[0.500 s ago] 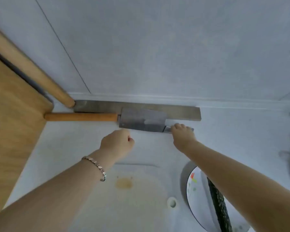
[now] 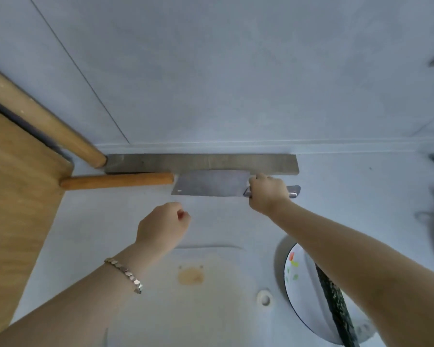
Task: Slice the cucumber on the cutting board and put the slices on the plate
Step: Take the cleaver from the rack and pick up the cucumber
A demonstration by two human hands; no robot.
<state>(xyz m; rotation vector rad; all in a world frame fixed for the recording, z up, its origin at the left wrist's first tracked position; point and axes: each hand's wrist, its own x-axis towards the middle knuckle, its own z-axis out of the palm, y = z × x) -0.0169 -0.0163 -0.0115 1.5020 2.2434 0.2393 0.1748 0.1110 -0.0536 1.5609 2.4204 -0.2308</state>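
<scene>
A round white plate with a dark rim and small red, yellow and green prints [image 2: 296, 291] is recorded at 4 o'clock in the view, on the pale grey counter [image 2: 361, 186]. One long dark green cucumber [image 2: 335, 299] is lying across the plate, in one piece as far as it is seen, with its long axis running roughly from 11 to 5 o'clock. Its upper end is hidden under the right forearm and its lower end is cut off by the frame edge. A white plastic cutting board with an orange-brown stain and a round hole near its right edge [image 2: 211, 326] is noted at 6 o'clock, just beside the plate at the plate's 9 o'clock. A rectangular steel cleaver with a metal handle [image 2: 211, 182] is seen at 12 o'clock from the board, blade toward 9 o'clock and handle toward 3 o'clock; whether it is resting on the counter cannot be told. The right hand [image 2: 267, 195] is wrapped round the cleaver handle, the arm stretched out from 4 o'clock. The left hand [image 2: 163, 226] is clenched into a fist with nothing seen in it, held at 7 o'clock from the blade and apart from it; a metal link bracelet [image 2: 125, 274] is worn on the wrist. A long flat grey strip [image 2: 201, 162] is lying at the foot of the wall, at 12 o'clock from the cleaver. A round wooden rod [image 2: 118, 180] is lying at 9 o'clock from the blade, its end just beside it.
</scene>
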